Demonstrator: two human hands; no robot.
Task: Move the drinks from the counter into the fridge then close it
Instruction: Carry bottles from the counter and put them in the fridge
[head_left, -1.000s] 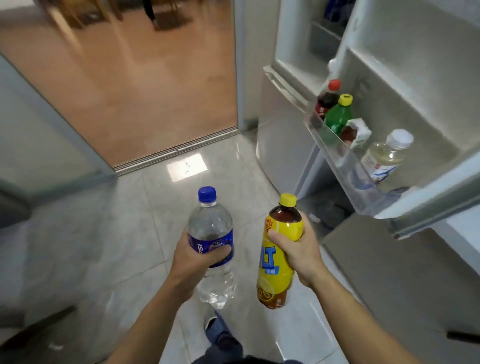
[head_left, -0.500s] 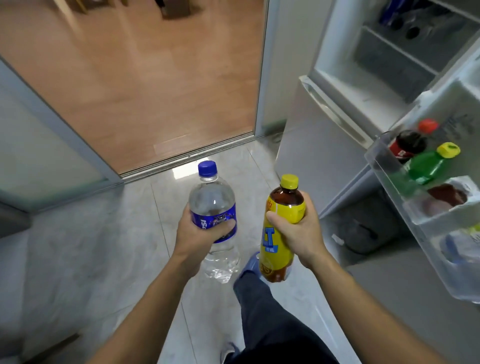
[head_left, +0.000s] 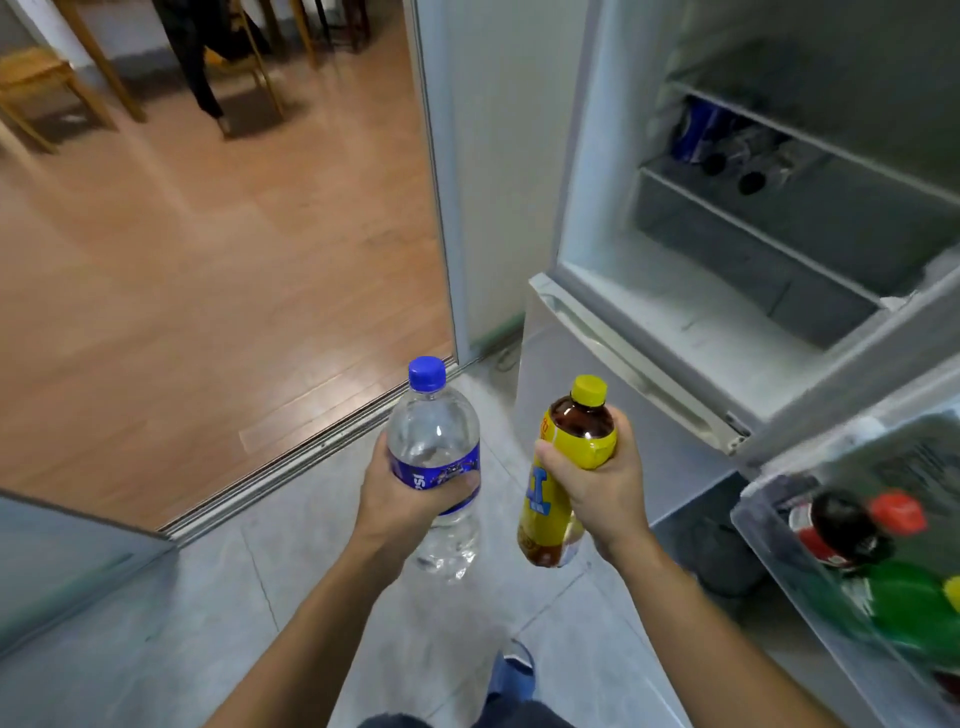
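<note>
My left hand (head_left: 402, 501) grips a clear bottle (head_left: 435, 441) with a blue cap and blue label, held upright. My right hand (head_left: 597, 488) grips a yellow-labelled bottle (head_left: 571, 431) of dark drink with a yellow cap, also upright. Both are at chest height in front of the open fridge (head_left: 701, 312), whose white interior floor and shelves show at the upper right. The open fridge door (head_left: 852, 364) stands at the right, and its door bin (head_left: 769, 540) holds a red-capped dark bottle (head_left: 841, 525) and a green bottle (head_left: 914, 603).
On a fridge shelf lie a blue-labelled bottle (head_left: 696, 130) and other dark-capped bottles (head_left: 748, 171). A sliding-door track (head_left: 291, 457) separates the grey tiles from a wooden floor with chairs (head_left: 36, 83) and another person's legs (head_left: 197, 67) at the far end.
I have stepped closer to the fridge and my view has lifted, so the interior shelves show now. The door bin has slid toward the lower right. Both hands still hold their bottles.
</note>
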